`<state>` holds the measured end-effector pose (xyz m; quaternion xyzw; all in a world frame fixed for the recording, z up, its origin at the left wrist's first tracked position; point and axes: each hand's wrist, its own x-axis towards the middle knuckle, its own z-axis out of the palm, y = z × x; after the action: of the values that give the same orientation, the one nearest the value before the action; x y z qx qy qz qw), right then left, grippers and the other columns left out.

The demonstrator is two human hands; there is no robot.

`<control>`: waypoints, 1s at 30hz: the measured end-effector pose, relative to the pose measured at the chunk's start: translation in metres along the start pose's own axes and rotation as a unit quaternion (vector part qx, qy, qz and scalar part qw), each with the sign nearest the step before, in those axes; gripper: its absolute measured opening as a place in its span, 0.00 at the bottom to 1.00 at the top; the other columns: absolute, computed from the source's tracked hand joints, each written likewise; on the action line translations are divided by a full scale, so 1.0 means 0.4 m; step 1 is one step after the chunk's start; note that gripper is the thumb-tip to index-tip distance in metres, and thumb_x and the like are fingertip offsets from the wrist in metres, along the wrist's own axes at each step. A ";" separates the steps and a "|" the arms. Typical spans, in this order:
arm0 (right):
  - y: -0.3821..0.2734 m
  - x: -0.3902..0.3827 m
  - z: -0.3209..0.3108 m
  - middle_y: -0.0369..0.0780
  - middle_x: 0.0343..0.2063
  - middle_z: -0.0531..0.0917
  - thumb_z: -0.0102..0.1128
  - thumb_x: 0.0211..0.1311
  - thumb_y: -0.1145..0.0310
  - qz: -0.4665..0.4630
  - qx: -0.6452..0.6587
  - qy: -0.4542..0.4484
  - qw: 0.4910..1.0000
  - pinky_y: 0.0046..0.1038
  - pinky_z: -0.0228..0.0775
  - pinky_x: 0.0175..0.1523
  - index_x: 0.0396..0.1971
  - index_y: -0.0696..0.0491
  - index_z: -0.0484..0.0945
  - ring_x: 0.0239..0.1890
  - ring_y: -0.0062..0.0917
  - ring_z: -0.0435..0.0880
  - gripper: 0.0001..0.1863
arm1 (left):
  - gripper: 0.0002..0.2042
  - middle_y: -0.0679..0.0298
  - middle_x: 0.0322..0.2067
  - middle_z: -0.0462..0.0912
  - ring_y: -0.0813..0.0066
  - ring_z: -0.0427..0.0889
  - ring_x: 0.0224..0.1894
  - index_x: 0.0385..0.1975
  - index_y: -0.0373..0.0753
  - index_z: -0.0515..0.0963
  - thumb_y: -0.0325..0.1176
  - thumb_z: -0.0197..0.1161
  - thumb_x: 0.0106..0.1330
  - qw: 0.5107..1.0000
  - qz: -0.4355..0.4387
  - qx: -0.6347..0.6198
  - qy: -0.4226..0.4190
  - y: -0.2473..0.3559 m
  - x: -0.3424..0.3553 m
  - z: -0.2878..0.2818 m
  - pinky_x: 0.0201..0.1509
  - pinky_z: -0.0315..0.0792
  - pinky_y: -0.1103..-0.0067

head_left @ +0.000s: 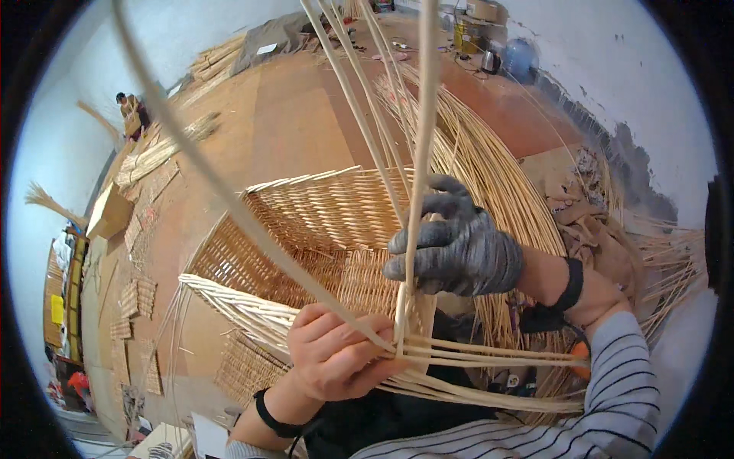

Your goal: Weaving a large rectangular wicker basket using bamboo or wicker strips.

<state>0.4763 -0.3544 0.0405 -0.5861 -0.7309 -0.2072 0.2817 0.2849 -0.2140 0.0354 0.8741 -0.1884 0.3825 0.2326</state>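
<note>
In the head view, the basket sat at the middle of the frame, its pale woven rim running along the near side toward me. My bare left hand, just below the centre, was closed at the basket's near corner, thumb and fingers pinching the lower end of a long rod that slanted away to the top left edge. My right hand, in a grey glove, was right of centre with its fingers bent around an upright rod, which rose to the top edge; I could not see how my thumb lay. Beside that rod, thinner stakes leaned up toward the top of the frame, and from the corner below, loose strands ran to the right. Behind my glove, a large bundle of canes fanned across the floor, with crumpled brown cloth at its right. At the upper left another person sat well apart, above a cardboard box. A round blue container and a kettle stood at the upper right.
</note>
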 end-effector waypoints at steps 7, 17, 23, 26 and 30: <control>0.015 0.062 -0.034 0.37 0.17 0.76 0.59 0.42 0.62 -0.004 0.197 -0.056 0.979 0.32 0.68 0.31 0.21 0.47 0.77 0.23 0.34 0.76 0.06 | 0.12 0.69 0.27 0.80 0.75 0.78 0.27 0.21 0.44 0.73 0.40 0.68 0.43 1.000 0.012 0.010 -0.003 0.004 0.001 0.001 0.32 0.65 0.81; 0.023 0.072 -0.151 0.42 0.21 0.80 0.62 0.43 0.62 0.211 0.063 -0.259 0.941 0.28 0.69 0.31 0.24 0.52 0.80 0.22 0.31 0.79 0.10 | 0.14 0.69 0.28 0.80 0.74 0.78 0.26 0.23 0.45 0.73 0.44 0.67 0.44 0.999 0.029 0.023 -0.012 0.001 -0.025 -0.004 0.32 0.65 0.81; 0.084 0.076 -0.096 0.40 0.20 0.80 0.68 0.39 0.52 0.313 0.195 -0.307 0.877 0.25 0.69 0.33 0.24 0.52 0.81 0.23 0.26 0.79 0.18 | 0.15 0.67 0.32 0.79 0.70 0.76 0.39 0.25 0.45 0.73 0.47 0.65 0.45 0.995 0.020 0.092 -0.028 0.009 -0.032 -0.023 0.39 0.66 0.75; 0.121 0.005 -0.030 0.38 0.20 0.79 0.71 0.35 0.54 0.246 0.189 -0.159 0.937 0.27 0.69 0.35 0.25 0.52 0.81 0.26 0.28 0.78 0.19 | 0.15 0.66 0.36 0.79 0.68 0.74 0.42 0.27 0.44 0.72 0.46 0.64 0.46 0.993 0.003 0.109 -0.041 0.021 -0.001 -0.024 0.43 0.65 0.73; 0.119 -0.021 -0.013 0.39 0.19 0.78 0.68 0.38 0.56 0.235 0.158 -0.145 0.948 0.29 0.68 0.36 0.22 0.52 0.81 0.28 0.28 0.76 0.15 | 0.16 0.63 0.41 0.79 0.67 0.75 0.34 0.29 0.41 0.71 0.44 0.63 0.47 0.996 0.003 -0.014 -0.084 -0.001 -0.022 -0.009 0.43 0.66 0.73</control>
<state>0.5248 -0.3531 0.0376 -0.7132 -0.6286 0.0698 0.3023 0.2777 -0.2103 0.0308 0.8990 -0.2155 0.3060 0.2272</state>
